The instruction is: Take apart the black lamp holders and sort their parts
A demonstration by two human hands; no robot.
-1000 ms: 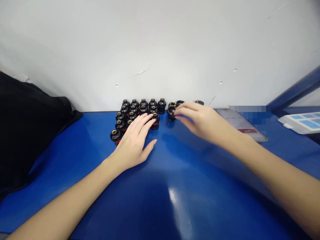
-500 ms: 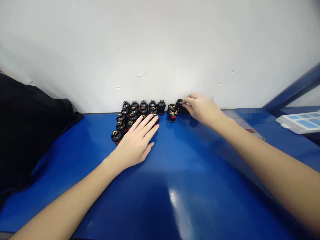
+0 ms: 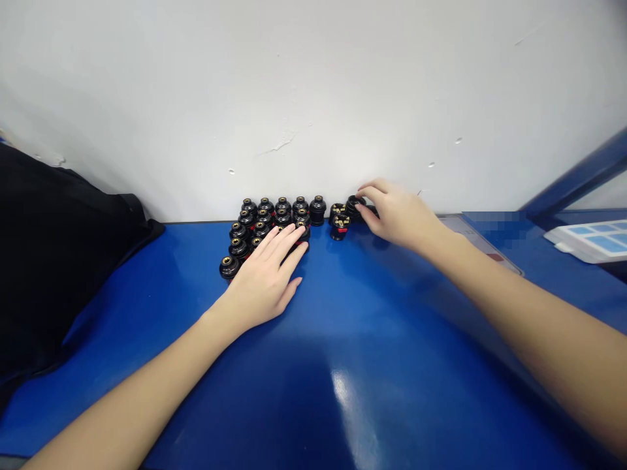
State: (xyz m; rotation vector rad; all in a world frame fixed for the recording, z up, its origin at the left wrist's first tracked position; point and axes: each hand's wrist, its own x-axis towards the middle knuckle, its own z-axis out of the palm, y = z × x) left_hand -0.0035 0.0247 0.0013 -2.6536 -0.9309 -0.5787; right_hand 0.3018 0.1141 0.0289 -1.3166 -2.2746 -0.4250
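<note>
My left hand (image 3: 262,277) lies palm down with fingers stretched out over the front right of a cluster of black bell-shaped parts (image 3: 238,248). Each has a brass-coloured ring on top, and some show red on the side; several are hidden under the hand. At the back of the table, my right hand (image 3: 365,201) has its thumb and fingers about the rim of a black round cap (image 3: 353,207). Left of that cap stand two black pieces (image 3: 339,228) with brass-coloured contacts on top; red shows on the front one. More dark parts behind my right fingers are partly hidden.
A white wall (image 3: 304,98) rises behind the blue table (image 3: 274,385). Black cloth (image 3: 63,261) bulges at the left. On the right are a printed sheet (image 3: 482,241), a white tray with blue panels (image 3: 592,238) and a blue slanted bar (image 3: 578,173).
My right thumb and fingers have parted a little wider around the cap. My left hand stays almost in place on the cluster. The view has shifted slightly.
</note>
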